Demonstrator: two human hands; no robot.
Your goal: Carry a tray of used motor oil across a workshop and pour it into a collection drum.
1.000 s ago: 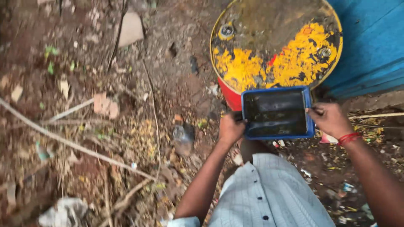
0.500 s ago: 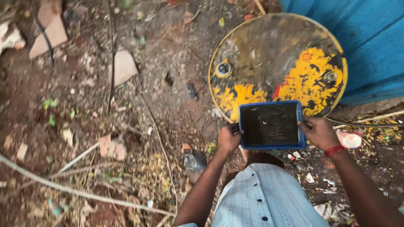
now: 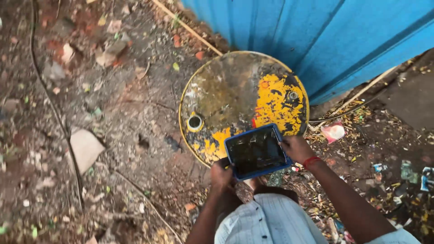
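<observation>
Both my hands hold a tablet (image 3: 257, 151) in a blue case, its dark screen facing up, in front of my chest. My left hand (image 3: 221, 174) grips its lower left corner. My right hand (image 3: 296, 148), with a red band at the wrist, grips its right edge. Just beyond the tablet stands a steel drum (image 3: 235, 90) with a worn yellow and rusty top and an open bung hole (image 3: 195, 122).
A blue corrugated metal wall (image 3: 325, 40) rises behind the drum. The ground is bare dirt strewn with stones, dry leaves, wires and sticks (image 3: 68, 140). A pink and white wrapper (image 3: 333, 132) and other litter lie to the right.
The view has swung left and forward, so the drum and blue wall now sit nearer the middle. My hands keep the same grip on the tablet.
</observation>
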